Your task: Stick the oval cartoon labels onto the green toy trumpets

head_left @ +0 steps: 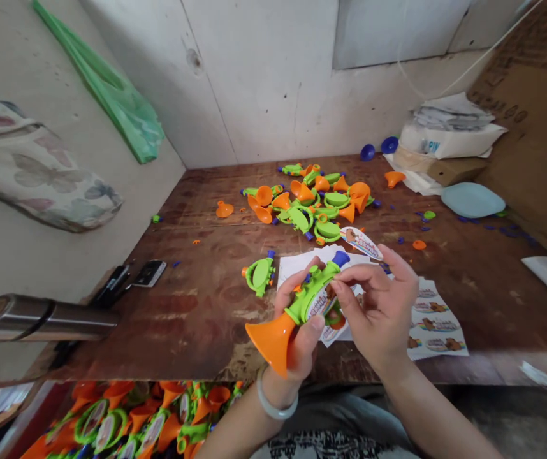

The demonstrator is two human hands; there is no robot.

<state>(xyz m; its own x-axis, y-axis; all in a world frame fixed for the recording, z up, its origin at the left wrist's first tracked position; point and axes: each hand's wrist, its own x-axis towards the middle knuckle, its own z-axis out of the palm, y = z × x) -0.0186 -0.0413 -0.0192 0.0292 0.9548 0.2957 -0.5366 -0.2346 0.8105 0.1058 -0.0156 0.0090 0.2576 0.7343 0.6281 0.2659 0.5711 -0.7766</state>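
My left hand point(302, 344) is wrapped round a toy trumpet point(319, 287) with a green body, an orange bell and a blue mouthpiece. An oval printed sticker point(320, 304) lies on the trumpet's side, under my left thumb. My right hand point(379, 312) is closed, its thumb and index finger pinched at the sticker's upper edge against the green body. Another oval sticker point(362, 243) sticks out from the raised fingers of that hand. Beneath both hands lie white sticker sheets point(438, 322). A green toy trumpet without an orange bell point(261, 275) rests left of them.
A pile of toy trumpets point(302, 217) stands farther back. Many stickered trumpets point(153, 427) fill the space below the table's front edge. A steel flask point(39, 317) lies at left. A light blue lid point(473, 199) and a large cardboard box point(532, 127) are at right.
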